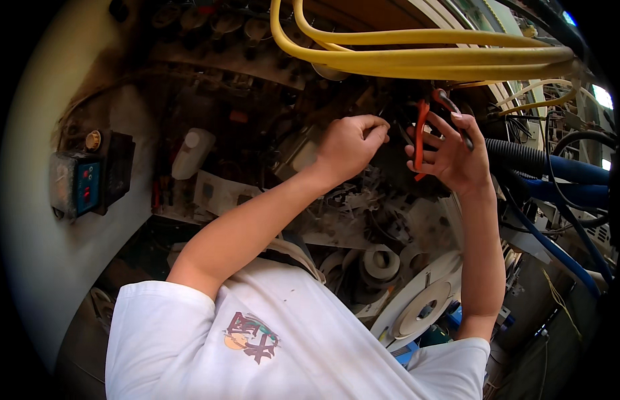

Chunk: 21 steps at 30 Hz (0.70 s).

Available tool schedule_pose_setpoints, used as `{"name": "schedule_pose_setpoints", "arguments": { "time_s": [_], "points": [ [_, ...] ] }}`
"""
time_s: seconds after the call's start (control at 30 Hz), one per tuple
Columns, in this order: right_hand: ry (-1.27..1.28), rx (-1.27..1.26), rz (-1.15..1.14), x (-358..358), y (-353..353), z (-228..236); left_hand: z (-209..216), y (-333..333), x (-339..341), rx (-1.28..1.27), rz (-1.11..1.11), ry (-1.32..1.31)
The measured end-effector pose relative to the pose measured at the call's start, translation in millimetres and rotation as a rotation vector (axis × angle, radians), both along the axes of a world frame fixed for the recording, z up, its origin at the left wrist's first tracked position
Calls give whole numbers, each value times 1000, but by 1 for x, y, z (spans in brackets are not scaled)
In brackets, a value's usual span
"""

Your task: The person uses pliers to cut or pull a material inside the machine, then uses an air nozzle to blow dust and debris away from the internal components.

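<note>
My right hand (457,157) holds a pair of pliers with orange-red handles (421,141), one of them partly dark. The handles are spread apart among my fingers, and the tool's head points away from me into shadow, so its exact kind is hard to tell. Just left of it, my left hand (353,147) is closed in a pinch, thumb against the bent index finger. Whatever sits between those fingertips is too small or dark to make out. Thin dark wires hang in the shadow between the two hands.
Thick yellow cables (430,63) loop above both hands. Blue hoses (570,193) and a black corrugated conduit (517,155) run at right. Below lie white spools (423,310) and scraps (363,207). A control box (87,183) is fixed on the left wall, near a white bottle (192,155).
</note>
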State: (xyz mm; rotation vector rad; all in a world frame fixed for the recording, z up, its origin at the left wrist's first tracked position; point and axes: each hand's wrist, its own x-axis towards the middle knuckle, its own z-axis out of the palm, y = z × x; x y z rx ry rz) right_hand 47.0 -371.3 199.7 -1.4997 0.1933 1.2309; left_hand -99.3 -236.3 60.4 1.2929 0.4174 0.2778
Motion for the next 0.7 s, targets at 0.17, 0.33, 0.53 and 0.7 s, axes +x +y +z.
{"name": "schedule_pose_setpoints", "arguments": {
  "time_s": [0.17, 0.33, 0.53, 0.7],
  "points": [
    [127, 31, 118, 16, 1, 15, 3, -9, 9, -51, -53, -25],
    [-78, 15, 69, 1, -2, -6, 25, -20, 36, -137, -46, 84],
    [-307, -34, 78, -22, -4, -9, 34, -43, 48, -330, -135, 131],
    [-368, -10, -45, -54, -14, -41, 36, -43, 33, -296, -158, 170]
  ]
}}
